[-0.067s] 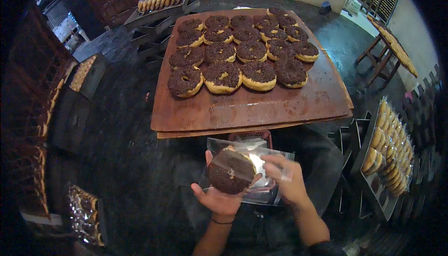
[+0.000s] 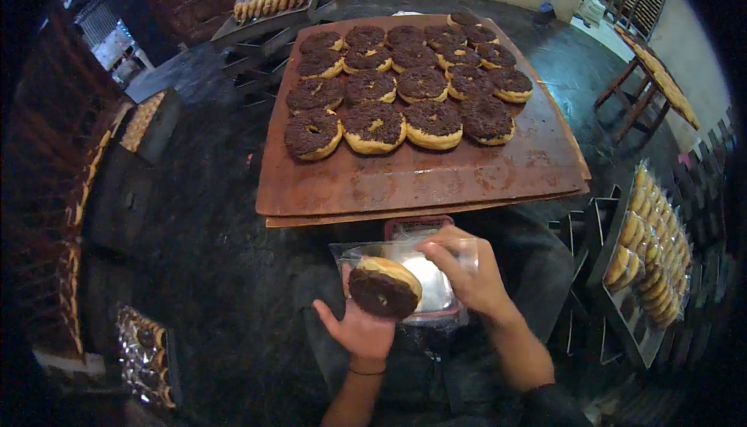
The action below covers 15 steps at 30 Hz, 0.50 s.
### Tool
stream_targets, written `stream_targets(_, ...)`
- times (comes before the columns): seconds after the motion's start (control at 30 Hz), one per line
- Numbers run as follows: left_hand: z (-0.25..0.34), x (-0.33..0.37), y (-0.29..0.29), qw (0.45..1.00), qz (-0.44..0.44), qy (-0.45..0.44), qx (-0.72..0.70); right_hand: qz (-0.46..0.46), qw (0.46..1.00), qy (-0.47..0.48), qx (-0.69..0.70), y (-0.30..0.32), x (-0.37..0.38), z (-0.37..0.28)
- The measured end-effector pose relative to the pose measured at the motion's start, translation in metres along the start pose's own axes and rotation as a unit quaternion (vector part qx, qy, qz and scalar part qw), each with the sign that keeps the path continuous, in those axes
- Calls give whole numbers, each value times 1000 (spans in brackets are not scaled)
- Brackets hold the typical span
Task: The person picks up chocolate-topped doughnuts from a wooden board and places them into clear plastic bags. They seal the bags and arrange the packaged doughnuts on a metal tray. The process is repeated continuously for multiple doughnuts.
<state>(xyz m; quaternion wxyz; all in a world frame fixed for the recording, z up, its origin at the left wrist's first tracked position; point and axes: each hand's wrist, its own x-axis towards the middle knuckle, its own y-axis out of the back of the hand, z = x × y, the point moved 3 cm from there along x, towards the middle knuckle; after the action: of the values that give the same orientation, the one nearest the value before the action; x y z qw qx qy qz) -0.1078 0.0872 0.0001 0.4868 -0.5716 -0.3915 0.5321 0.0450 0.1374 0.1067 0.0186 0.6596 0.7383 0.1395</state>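
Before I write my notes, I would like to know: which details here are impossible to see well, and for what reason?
In the head view:
- Left hand: some fingers are hidden behind the held doughnut.
- Right hand: its exact grip on the clear bag is partly covered by its own fingers.
- Red basket: mostly behind bag and hands.
- Wrapped doughnuts, lower left: glare obscures details.

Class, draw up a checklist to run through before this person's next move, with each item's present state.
1. Round chocolate-topped doughnut supported by the bare left hand: ok.
2. Left thumb closed on it: not ok, splayed clear.
3. Bare right hand touching the clear plastic bag: ok.
4. Doughnut fully inside the bag: cannot tell.
5. Ring-shaped doughnuts on the flat reddish-brown board chocolate side up: ok.
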Motion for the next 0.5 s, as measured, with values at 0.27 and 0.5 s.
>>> stream_targets(0.27,-32,3,-61,994,-51,72,65,-141,898,301,-289,-36,-60,-49)
stream_targets(0.5,-39,0,-68,986,-111,53,114,-170,931,138,-293,-17,-85,-37)
